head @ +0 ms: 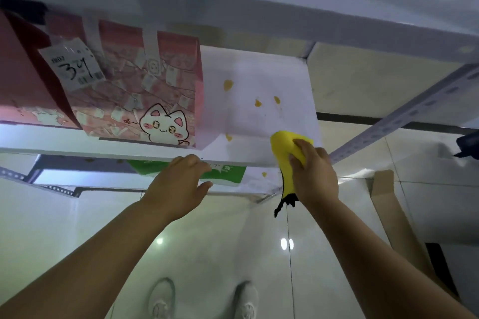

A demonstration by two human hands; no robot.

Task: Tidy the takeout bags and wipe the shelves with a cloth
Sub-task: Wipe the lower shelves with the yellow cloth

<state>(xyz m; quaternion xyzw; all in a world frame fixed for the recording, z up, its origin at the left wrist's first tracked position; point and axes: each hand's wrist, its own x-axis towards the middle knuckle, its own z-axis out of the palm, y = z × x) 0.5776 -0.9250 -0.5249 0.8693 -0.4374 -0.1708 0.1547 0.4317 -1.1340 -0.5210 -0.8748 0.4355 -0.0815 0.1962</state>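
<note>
At mid-frame our left hand [181,184] rests loosely bent fingers [191,162] on the shelf [272,75] edge, gripping nothing. Right of it, our right hand [315,176] clamps the yellow cloth [285,146] at the shelf's near corner. We should press flat and sweep over the yellow spots [228,84] beyond, stopping short of the pink bag [145,90] at upper left.
</note>
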